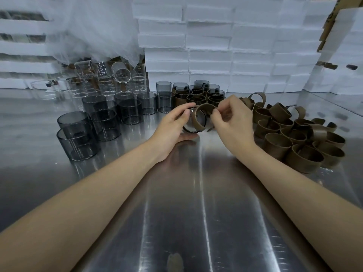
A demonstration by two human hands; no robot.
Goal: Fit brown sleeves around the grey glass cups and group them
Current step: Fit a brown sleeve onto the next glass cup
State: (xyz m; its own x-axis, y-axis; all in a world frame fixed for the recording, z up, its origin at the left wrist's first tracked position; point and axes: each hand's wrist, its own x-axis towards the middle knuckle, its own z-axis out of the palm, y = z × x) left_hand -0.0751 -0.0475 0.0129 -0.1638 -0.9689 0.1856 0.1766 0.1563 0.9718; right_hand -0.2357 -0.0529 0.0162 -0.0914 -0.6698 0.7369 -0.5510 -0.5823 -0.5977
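On my worktop [196,213] bare cups [104,124] stand left, loose sleeves [275,142] (heaped) right, sleeved cups [196,99] behind, between them.

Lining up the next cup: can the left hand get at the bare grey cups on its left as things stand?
Likely yes for the path: only bare table lies between the left hand and the bare grey cups. But it holds a cup, so that must go down first.

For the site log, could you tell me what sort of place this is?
Probably a factory packing bench: white foam boxes stacked behind a steel table, rows of grey glass cups, and a heap of brown sleeves.
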